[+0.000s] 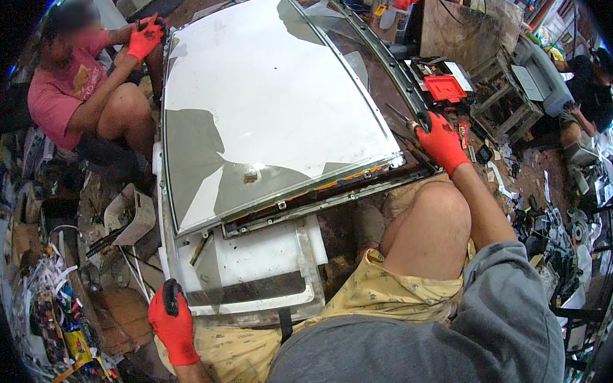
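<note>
A large flat panel, like a taken-apart screen, lies before me, its white face marked by ragged grey patches. Dark metal frame strips run under its near edge. At its right side my right hand, in a red glove with black fingertips, is closed around a screwdriver, whose thin shaft points up and left. My left hand, gloved alike, is curled beside the near left corner of a second white framed panel. Whatever it may hold is hidden.
Across the left edge crouches a co-worker in a pink shirt and red gloves. Another person sits far right. An open toolbox with a red tray stands near a wooden crate. Scrap parts litter the right; mixed litter lies left.
</note>
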`<action>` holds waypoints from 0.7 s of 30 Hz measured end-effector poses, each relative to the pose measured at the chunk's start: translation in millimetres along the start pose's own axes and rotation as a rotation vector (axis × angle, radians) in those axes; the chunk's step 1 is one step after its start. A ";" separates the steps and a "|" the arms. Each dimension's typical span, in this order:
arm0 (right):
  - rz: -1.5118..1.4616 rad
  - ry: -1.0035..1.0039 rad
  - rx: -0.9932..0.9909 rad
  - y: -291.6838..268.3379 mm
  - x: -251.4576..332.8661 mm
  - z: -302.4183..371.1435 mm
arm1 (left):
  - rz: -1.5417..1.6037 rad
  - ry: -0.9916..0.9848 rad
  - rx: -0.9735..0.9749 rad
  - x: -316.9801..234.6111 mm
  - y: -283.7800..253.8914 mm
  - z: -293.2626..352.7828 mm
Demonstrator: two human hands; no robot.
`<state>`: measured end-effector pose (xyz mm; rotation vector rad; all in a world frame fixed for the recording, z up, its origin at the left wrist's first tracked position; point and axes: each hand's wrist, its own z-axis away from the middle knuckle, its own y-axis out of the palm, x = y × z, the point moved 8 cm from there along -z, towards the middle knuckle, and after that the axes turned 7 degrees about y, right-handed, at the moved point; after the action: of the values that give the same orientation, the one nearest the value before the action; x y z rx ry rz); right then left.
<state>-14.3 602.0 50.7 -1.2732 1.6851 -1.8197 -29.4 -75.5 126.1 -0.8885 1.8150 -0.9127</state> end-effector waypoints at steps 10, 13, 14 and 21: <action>0.196 -0.050 0.600 24.7 118.4 -47.6 | 0.057 -0.033 -0.008 4.6 -6.0 2.8; 0.267 -0.007 0.562 29.7 114.9 -62.0 | 0.111 -0.001 -0.030 -3.6 -2.7 -0.6; 0.221 0.024 0.528 36.3 112.3 -56.9 | 0.125 -0.002 -0.033 -3.8 -3.8 -0.5; 0.224 0.140 0.461 46.8 118.8 -37.8 | 0.191 -0.099 -0.061 19.8 -11.4 14.0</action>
<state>-121.9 523.8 55.5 -0.7515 1.2987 -2.0345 -21.2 -100.8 123.6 -0.7690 1.8147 -0.6853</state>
